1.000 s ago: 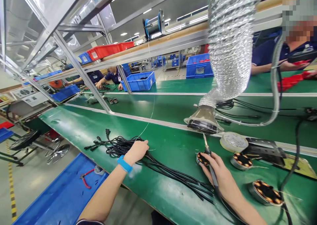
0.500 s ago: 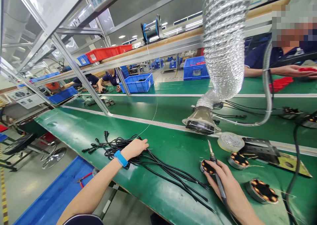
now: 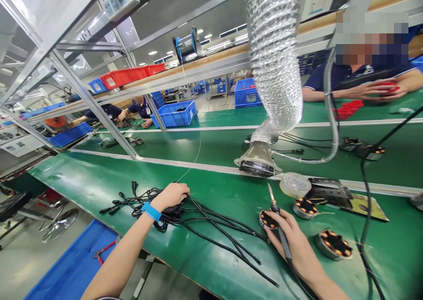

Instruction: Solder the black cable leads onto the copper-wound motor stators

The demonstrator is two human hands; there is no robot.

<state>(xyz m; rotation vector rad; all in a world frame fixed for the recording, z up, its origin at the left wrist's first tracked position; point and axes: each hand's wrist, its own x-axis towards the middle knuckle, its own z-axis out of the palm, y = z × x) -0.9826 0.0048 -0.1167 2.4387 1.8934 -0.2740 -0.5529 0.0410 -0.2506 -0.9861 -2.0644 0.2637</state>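
My left hand (image 3: 174, 194), with a blue band at the wrist, rests over a bundle of black cables (image 3: 228, 227) on the green bench. Its fingers are closed on a thin solder wire (image 3: 198, 152) that runs down from the spool (image 3: 186, 46) on the shelf. Whether it also grips a cable is hidden. My right hand (image 3: 294, 238) is closed around a soldering iron (image 3: 282, 236), its tip pointing up and away. Beneath those fingers lies a small round motor stator (image 3: 268, 220) with copper coils, which the hand touches.
Two more stators (image 3: 334, 245) (image 3: 304, 208) lie right of my right hand, near a round clear tub (image 3: 295, 184) and a metal stand (image 3: 330, 192). A fume duct (image 3: 274, 53) hangs above. A blue tray (image 3: 79, 264) with red-handled pliers sits lower left. Co-workers sit across the bench.
The view has turned slightly right, so most things sit further left. Both hands keep their holds. The co-worker opposite has brought both hands together around a red part.
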